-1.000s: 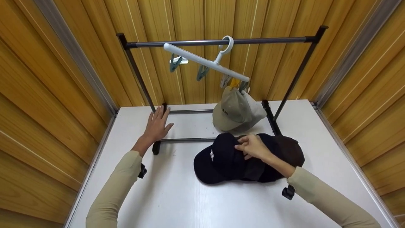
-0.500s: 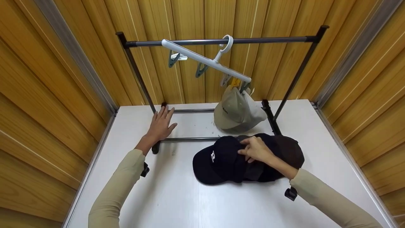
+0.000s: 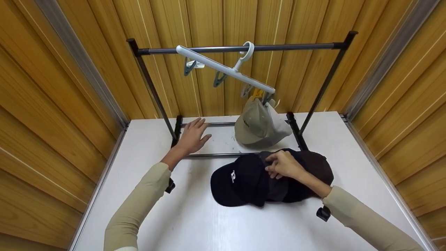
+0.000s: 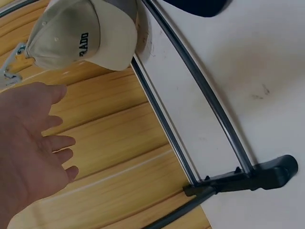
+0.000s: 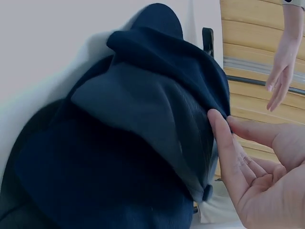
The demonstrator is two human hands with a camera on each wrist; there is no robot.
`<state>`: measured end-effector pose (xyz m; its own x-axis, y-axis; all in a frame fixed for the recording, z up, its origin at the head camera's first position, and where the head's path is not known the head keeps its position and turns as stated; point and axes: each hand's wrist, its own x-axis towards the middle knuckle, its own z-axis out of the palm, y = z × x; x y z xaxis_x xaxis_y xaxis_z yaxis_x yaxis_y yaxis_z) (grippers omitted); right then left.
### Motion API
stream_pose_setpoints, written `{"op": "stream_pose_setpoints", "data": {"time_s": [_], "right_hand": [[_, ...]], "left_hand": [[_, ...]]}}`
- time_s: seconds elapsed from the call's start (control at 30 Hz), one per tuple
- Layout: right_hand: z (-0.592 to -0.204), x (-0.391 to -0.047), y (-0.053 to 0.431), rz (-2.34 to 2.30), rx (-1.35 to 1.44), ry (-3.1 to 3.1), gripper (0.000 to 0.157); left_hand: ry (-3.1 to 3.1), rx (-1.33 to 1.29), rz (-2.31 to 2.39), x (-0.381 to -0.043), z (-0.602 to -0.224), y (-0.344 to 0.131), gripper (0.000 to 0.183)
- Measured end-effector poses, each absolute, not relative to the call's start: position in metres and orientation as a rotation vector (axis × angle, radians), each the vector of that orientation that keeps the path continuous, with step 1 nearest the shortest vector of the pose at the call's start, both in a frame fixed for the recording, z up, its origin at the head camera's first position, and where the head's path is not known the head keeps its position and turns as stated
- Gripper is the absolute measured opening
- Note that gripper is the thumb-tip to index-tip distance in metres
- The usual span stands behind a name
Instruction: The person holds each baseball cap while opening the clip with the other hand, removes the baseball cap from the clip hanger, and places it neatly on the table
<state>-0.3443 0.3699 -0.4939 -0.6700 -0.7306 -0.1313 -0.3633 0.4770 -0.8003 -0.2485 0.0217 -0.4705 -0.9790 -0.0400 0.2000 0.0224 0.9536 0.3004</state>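
Observation:
In the head view my right hand [image 3: 285,165] is over a row of dark caps on the white surface. Its thumb and index finger pinch the back edge of the navy cap [image 3: 240,181] with a white emblem, the front one; the right wrist view shows this pinch on the navy cap [image 5: 190,62] closely. Behind it lie a dark grey cap [image 5: 138,105], another navy cap [image 5: 95,167] and a dark brown cap [image 3: 318,165]. My left hand [image 3: 191,136], fingers extended and holding nothing, hovers by the rack's left side, left of the hanging beige cap [image 3: 251,123].
A black metal rack [image 3: 296,47] spans the back. From its bar a white hanger [image 3: 226,69] hangs tilted, right end low, with green clips [image 3: 219,79] and a white cap [image 3: 278,122] beside the beige one. Wood-patterned walls [image 3: 205,21] enclose three sides.
My left hand has moved rightward, away from the rack's left post. The right hand has shifted slightly right and down with the navy cap's back edge, and the emblem has turned more into view.

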Motion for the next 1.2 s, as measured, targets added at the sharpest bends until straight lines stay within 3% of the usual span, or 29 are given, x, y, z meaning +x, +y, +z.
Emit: {"op": "stream_pose_setpoints", "data": {"time_s": [0.13,0.63,0.83,1.2], "right_hand": [[-0.486,-0.354,0.371,-1.041,-0.955,2.335,0.027],[-0.470,-0.412,0.357,-1.111,-0.983,2.695,0.024],[-0.479,-0.433,0.343,-1.298,-1.031,2.739,0.027],[-0.473,-0.444,0.296,-1.527,-1.002,2.701,0.038]], "left_hand": [[-2.842,-0.133,-0.438,-0.268,-0.459,0.046,0.039],[-2.960,-0.337,-0.806,-0.351,-0.412,0.104,0.053],[-2.917,-0.251,-1.088,-0.376,-0.418,0.118,0.058],[-2.666,-0.002,-1.090,-0.413,-0.426,0.131,0.052]]}}
